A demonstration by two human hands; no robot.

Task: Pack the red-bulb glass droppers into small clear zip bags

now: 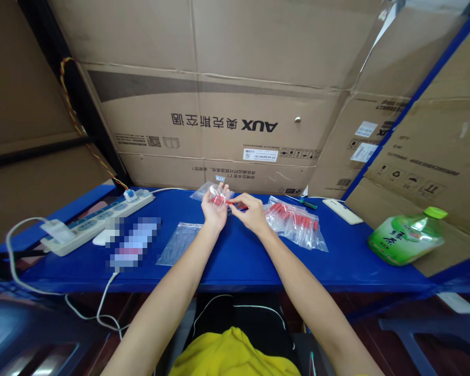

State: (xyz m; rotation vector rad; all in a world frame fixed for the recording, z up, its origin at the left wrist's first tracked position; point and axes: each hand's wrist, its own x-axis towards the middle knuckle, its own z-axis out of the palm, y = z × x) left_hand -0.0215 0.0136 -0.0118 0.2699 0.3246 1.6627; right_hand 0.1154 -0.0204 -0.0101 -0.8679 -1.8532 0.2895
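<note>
My left hand (pixel 214 209) is raised palm-up over the blue table (pixel 235 261), fingers curled around a small clear bag (pixel 213 194) holding small red parts. Beside it, my right hand (pixel 251 211) pinches a small red part (pixel 235 202) at the bag's mouth, fingertips almost touching the left hand. To the right lies a larger clear bag of red parts (pixel 297 222), close to my right wrist. An empty clear bag (pixel 179 243) lies flat to the left of my left forearm.
A white power strip (pixel 97 222) with cable sits at the left, a blurred item (pixel 133 243) next to it. A green screwdriver (pixel 307 202), a white device (pixel 342 211) and a green bottle (pixel 407 237) lie at the right. Cardboard boxes (pixel 227 125) wall the back.
</note>
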